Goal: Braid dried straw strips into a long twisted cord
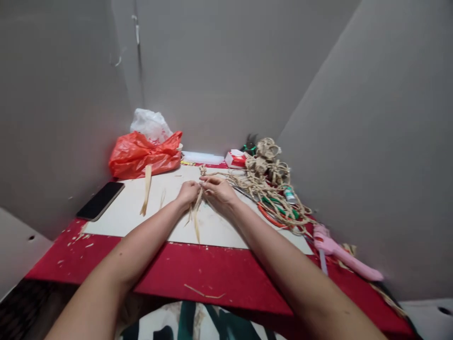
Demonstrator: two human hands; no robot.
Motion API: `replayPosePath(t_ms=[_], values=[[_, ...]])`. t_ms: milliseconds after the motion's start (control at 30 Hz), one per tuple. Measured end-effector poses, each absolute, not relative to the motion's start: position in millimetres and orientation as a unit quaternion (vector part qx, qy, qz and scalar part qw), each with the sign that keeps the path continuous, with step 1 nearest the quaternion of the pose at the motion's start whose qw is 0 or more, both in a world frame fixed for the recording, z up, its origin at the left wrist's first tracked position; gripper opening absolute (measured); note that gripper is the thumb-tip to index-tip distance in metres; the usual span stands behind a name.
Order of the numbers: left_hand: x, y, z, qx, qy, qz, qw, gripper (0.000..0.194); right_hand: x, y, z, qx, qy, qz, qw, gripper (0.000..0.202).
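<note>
Both hands meet over a white board (226, 231) in the middle of the table. My left hand (189, 192) is closed, pinching tan straw-like strands (197, 219) whose loose ends hang toward me. My right hand (217, 191) is closed on the same strands, with thumb and fingers close to the left fingertips. Just beyond the fingers is a small braided piece (203, 170), and a plaited cord runs from there to the right. The exact grip point is too small to make out. A separate flat strip of fibre (146, 189) lies to the left.
A phone (101, 200) lies at the left edge. Behind it sit a red plastic bag (145, 156) and a white bag (150, 123). Heaped at right are braided cords (269, 189), a small bottle (289, 194), a tissue pack (235, 159) and a pink glue gun (345, 255). Walls enclose the table.
</note>
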State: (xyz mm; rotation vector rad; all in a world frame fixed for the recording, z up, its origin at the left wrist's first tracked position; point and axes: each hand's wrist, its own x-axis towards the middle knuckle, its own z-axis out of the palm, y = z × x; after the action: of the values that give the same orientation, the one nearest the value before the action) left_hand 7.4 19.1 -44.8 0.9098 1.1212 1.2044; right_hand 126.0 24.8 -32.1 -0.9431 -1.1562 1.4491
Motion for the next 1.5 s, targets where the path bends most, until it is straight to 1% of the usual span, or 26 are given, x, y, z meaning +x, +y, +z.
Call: replayPosePath(t_ms=[100, 167, 267, 500, 667, 900, 1067, 1167, 1333, 1500], values=[[6.6, 23.4, -46.7, 0.412, 0.483, 0.514, 0.577, 0.023, 133.4, 23.7, -38.4, -0.369, -0.469, 0.624, 0.504, 0.042], [6.9, 23.3, -47.5, 0.416, 0.493, 0.515, 0.564, 0.023, 135.1, 22.4, -40.5, -0.358, -0.46, 0.636, 0.505, 0.046], [7.4, 21.1, -46.6, 0.417, 0.507, 0.514, 0.553, 0.022, 133.2, 20.7, -40.4, -0.345, -0.443, 0.656, 0.503, 0.037], [2.0, 19.1, -44.1, 0.428, 0.513, 0.5, 0.551, 0.02, 124.6, 19.1, -41.4, -0.318, -0.454, 0.668, 0.496, 0.027], [1.9, 20.2, -46.2, 0.427, 0.517, 0.516, 0.534, 0.016, 124.0, 21.3, -43.9, -0.316, -0.458, 0.67, 0.492, 0.026], [6.1, 17.5, -42.9, 0.423, 0.524, 0.526, 0.519, 0.019, 126.4, 20.1, -47.6, -0.323, -0.487, 0.66, 0.473, 0.021], [6.3, 17.3, -43.6, 0.407, 0.549, 0.544, 0.487, 0.014, 124.3, 13.8, -43.6, -0.337, -0.519, 0.635, 0.464, 0.032], [5.0, 19.6, -46.5, 0.401, 0.57, 0.559, 0.449, 0.015, 122.4, 10.2, -41.4, -0.346, -0.534, 0.621, 0.457, 0.036], [3.2, 26.3, -52.6, 0.413, 0.589, 0.573, 0.391, 0.021, 116.7, 8.3, -41.6, -0.375, -0.544, 0.596, 0.457, 0.026], [3.8, 27.5, -54.1, 0.425, 0.587, 0.568, 0.389, 0.019, 114.3, 8.2, -40.9, -0.391, -0.541, 0.598, 0.444, 0.018]])
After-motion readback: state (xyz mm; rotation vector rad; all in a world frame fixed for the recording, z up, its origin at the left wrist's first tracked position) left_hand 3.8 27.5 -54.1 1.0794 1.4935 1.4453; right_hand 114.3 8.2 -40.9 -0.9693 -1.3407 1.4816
